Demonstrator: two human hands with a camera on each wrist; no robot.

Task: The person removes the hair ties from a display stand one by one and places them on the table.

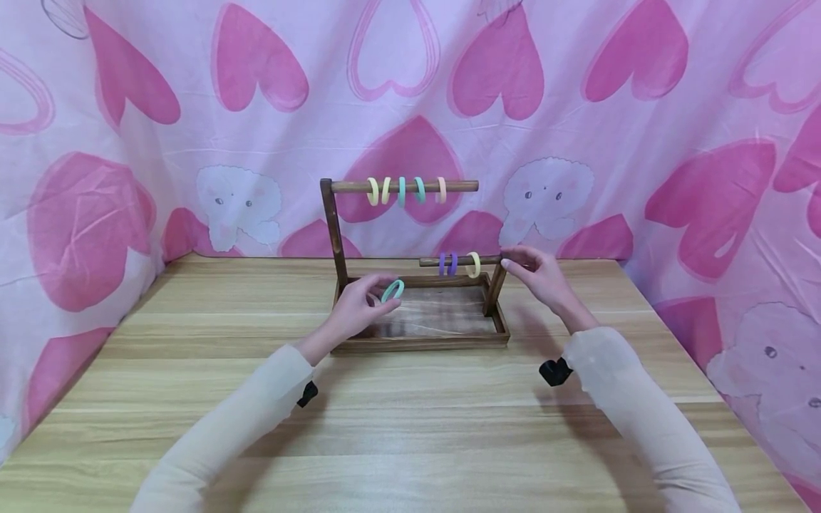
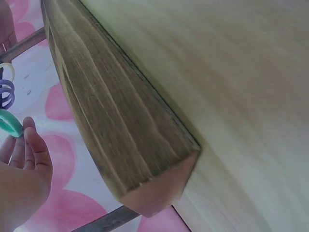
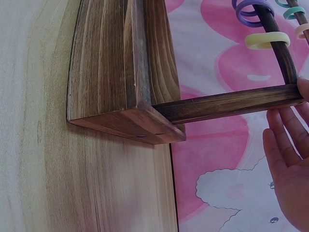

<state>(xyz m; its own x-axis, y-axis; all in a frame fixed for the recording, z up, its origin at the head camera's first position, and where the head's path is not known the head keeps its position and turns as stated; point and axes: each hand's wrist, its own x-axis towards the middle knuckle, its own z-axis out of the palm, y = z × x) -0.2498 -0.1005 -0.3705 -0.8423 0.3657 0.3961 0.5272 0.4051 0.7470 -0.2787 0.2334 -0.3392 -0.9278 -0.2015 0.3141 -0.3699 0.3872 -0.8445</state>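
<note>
In the head view my left hand pinches a green hair tie between thumb and fingers, over the tray of a dark wooden stand. The left wrist view shows the same green hair tie at the fingertips, near the purple ones. My right hand grips the stand's short right post at its top, where the lower bar joins. On that bar hang two purple hair ties and a yellow one. Its free end points left, toward my left hand.
Above and behind, the taller left post carries an upper bar with several yellow, green and pink hair ties. The stand rests on a wood-grain table. A pink heart-patterned curtain surrounds the table's back and sides.
</note>
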